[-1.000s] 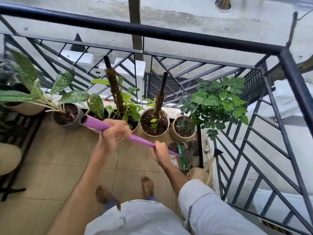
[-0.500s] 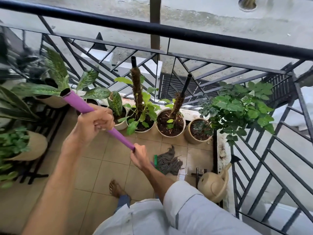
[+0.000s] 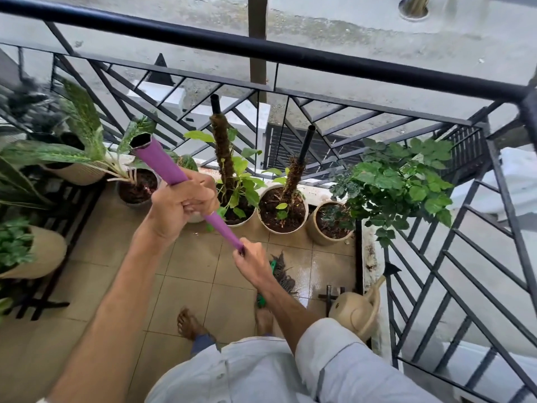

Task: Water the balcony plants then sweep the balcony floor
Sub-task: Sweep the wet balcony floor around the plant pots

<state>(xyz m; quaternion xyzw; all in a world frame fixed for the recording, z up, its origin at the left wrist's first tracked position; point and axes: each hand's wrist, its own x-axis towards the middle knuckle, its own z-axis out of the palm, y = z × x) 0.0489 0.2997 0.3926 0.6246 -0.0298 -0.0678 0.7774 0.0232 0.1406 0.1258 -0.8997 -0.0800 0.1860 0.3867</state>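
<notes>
Single view only, worn on the head, so nothing shared with a second camera. Looks forward and steeply down from standing height over the chest toward the tiled balcony floor [image 3: 200, 271]. Faces the black railing [image 3: 290, 53], which runs across the top of the frame and turns a corner at the right edge, with street pavement seen beyond and below it. Wide-angle, with bent straight lines toward the borders. Close to the forearms and both hands [image 3: 186, 205], which fill the lower middle; farther from the row of potted plants [image 3: 283, 210] along the railing's foot. Bare feet [image 3: 190, 322] visible almost straight beneath the lens.
</notes>
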